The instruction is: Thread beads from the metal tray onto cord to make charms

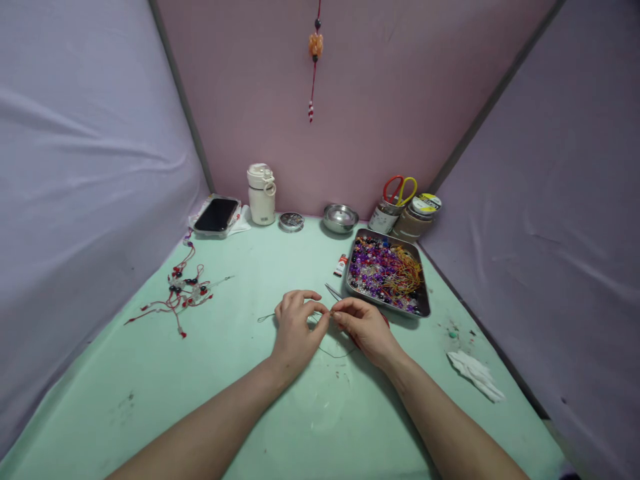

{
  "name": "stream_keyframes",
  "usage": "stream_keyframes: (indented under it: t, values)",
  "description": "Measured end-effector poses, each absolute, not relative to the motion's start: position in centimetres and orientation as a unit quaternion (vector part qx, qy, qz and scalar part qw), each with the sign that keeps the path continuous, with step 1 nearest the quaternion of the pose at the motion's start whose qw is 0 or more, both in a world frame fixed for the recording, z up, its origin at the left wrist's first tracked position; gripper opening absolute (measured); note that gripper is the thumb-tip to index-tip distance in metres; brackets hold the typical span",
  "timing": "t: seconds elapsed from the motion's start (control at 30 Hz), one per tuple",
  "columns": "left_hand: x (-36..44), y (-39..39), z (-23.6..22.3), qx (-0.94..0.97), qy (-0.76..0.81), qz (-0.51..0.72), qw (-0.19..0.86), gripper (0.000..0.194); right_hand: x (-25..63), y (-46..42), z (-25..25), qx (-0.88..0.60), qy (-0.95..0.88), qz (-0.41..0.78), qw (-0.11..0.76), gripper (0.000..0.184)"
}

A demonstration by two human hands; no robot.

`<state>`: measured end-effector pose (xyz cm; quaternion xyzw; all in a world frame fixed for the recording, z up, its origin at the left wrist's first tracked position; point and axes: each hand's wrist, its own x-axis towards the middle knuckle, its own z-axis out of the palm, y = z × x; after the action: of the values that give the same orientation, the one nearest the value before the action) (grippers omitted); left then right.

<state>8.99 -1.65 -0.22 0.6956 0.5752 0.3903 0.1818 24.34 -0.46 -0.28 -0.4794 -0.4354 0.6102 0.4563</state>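
Observation:
Over the middle of the pale green table [240, 400], my left hand [299, 322] and my right hand [363, 325] meet at the fingertips, each in a pinch. A thin dark cord [336, 357] runs between them and droops in a curve below. Its looped end [265, 318] sticks out to the left of my left hand. What sits right at the fingertips is too small to make out. Scissors [332, 291] lie behind my right hand, their blades showing and the red handles mostly covered by it.
Right of centre stands a metal tray [426, 293] of beads and cords. Behind are a steel bowl [340, 219], a round case [291, 221], a white bottle [261, 197] and a phone [217, 215]. Red beaded cords [185, 293] lie left, crumpled tissue [475, 375] right.

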Motion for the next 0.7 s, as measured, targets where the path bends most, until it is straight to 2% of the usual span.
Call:
stream_keyframes:
  t: [0.43, 0.7]
  values:
    - [9.09, -1.68, -0.14, 0.696, 0.571, 0.391, 0.192, 0.009, 24.43, -0.42, -0.5, -0.478, -0.452, 0.605, 0.449, 0.021]
    - [9.0, -1.57, -0.3, 0.696, 0.571, 0.393, 0.188, 0.009, 24.22, -0.57, -0.06, -0.492, -0.445, 0.597, 0.452, 0.025]
